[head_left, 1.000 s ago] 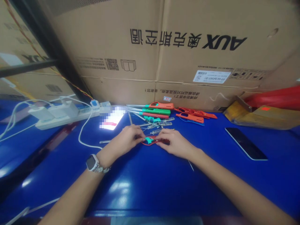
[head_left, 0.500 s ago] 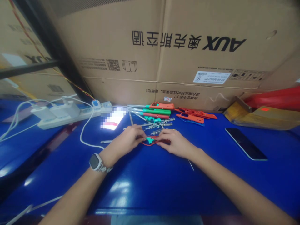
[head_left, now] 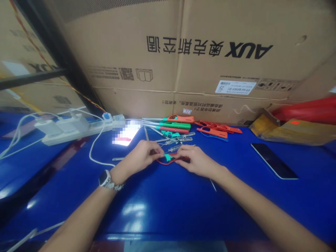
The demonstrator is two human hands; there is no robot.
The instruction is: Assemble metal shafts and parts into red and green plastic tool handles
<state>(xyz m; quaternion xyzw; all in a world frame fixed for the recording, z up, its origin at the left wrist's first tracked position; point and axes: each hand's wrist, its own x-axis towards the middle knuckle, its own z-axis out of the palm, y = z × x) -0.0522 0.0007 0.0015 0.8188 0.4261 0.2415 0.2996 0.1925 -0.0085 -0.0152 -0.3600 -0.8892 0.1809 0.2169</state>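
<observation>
On the blue table lies a red lighter casing (head_left: pixel 163 162), opened up, with a teal trigger piece (head_left: pixel 167 158) inside it. My left hand (head_left: pixel 147 154) is at its left end, thumb and fingertips pinched just beside the trigger piece; what they pinch is too small to tell. My right hand (head_left: pixel 195 159) grips the casing's right end, and its fingers hide that part. Just beyond the hands lie several clear lighter fuel tanks (head_left: pixel 185 139) with thin wires. Behind these rest long-nosed lighters in orange (head_left: pixel 183 119), green (head_left: pixel 178 125) and red.
Red-orange casing halves (head_left: pixel 214 132) lie at the back right, near a black-screened phone (head_left: pixel 274 161). A lit phone (head_left: pixel 128 133) and a white power strip (head_left: pixel 76 129) with cables are at left. A large cardboard box (head_left: pixel 168 70) walls the back; a thin metal rod (head_left: pixel 213 184) lies by my right forearm.
My left hand has drawn slightly left, widening the gap between its fingertips and the teal trigger piece. My right hand stays on the casing. The view has shifted a little.
</observation>
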